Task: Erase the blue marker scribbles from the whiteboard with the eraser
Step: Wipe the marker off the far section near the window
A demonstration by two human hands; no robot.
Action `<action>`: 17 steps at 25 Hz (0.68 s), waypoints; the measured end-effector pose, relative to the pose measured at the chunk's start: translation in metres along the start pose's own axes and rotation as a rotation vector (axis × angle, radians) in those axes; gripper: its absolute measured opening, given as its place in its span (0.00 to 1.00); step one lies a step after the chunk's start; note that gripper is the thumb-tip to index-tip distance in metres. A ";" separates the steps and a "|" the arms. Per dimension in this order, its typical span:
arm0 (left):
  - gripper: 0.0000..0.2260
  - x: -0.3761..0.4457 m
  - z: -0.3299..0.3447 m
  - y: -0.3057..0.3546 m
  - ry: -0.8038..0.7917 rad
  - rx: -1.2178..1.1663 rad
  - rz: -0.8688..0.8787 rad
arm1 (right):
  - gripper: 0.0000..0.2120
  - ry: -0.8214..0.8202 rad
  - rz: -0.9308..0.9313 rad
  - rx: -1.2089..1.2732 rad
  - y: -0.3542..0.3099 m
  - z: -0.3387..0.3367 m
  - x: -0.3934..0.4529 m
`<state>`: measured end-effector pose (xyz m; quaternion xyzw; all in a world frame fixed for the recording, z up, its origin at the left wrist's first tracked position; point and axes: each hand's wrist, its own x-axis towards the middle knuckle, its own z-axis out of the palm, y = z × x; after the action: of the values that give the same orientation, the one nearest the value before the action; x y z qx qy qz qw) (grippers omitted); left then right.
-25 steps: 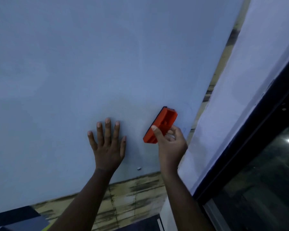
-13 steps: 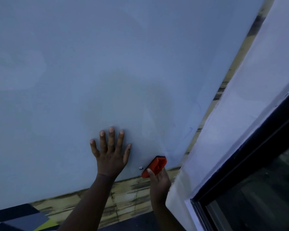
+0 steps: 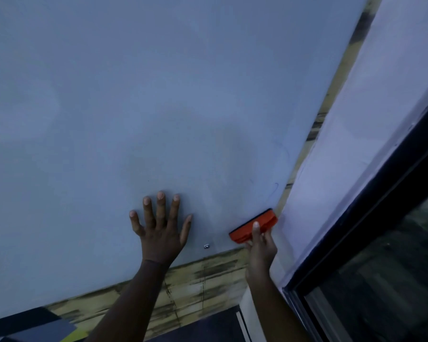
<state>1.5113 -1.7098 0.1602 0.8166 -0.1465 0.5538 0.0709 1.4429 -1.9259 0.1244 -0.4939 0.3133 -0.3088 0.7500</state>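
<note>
Since half a second ago the eraser (image 3: 253, 227), gripped by the right hand (image 3: 260, 245), has been swept rightward to the whiteboard's (image 3: 158, 95) lower corner; left hand (image 3: 162, 230) is pressed flat; faint blue strokes (image 3: 274, 190) above should be wiped firmly

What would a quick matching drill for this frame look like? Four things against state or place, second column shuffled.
Column 1
1. left hand
2. right hand
3. orange plastic eraser
4. small silver screw head

Column 2
A. lies tilted against the lower right corner of the grey-white whiteboard
B. fingers spread, pressed flat on the board
C. sits between the two hands near the board's bottom edge
D. grips the eraser from below

Pairs: 1-B, 2-D, 3-A, 4-C
</note>
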 end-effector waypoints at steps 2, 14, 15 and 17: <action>0.37 0.000 -0.001 0.002 -0.012 -0.011 -0.013 | 0.17 0.009 -0.139 -0.071 -0.027 0.016 -0.010; 0.27 0.025 -0.039 0.040 -0.030 -0.105 -0.136 | 0.33 0.026 -0.110 -0.259 -0.023 -0.001 0.008; 0.25 0.038 -0.043 0.040 -0.014 -0.107 -0.092 | 0.37 0.059 0.017 -0.222 -0.013 -0.007 0.021; 0.24 0.065 -0.048 0.039 0.021 -0.113 -0.030 | 0.37 0.070 0.376 -0.052 0.009 -0.016 0.037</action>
<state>1.4787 -1.7437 0.2364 0.8075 -0.1648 0.5520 0.1266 1.4551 -1.9604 0.1048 -0.4346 0.4341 -0.1720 0.7701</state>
